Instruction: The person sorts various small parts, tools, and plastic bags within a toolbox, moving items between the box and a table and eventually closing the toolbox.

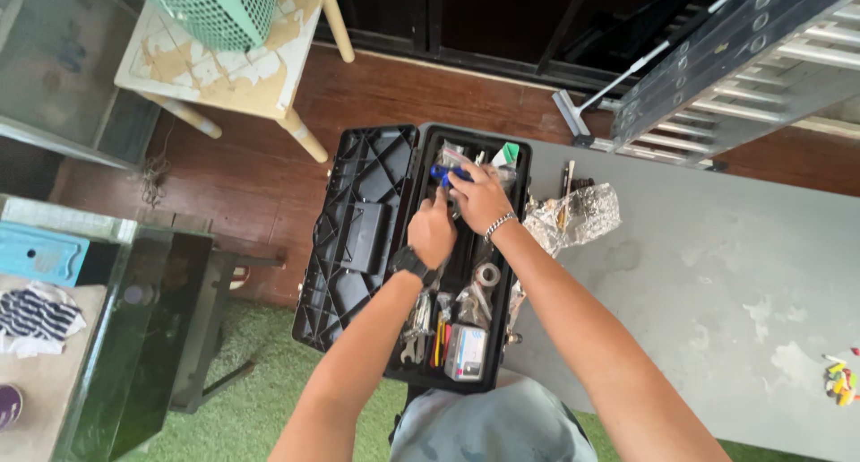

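Your right hand (479, 198) pinches the blue-handled tool (445, 172) at the far end of the open black toolbox (515, 238) on the grey surface (717, 283). Lift it straight up (loose spanners lie below) while your left hand (432, 233), fingers curled, steadies the clutter beside it.

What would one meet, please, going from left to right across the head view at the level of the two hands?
Striped cloth → open toolbox lid → left hand → right hand on a blue-handled tool → crumpled clear plastic wrap → grey table → small colourful toy.
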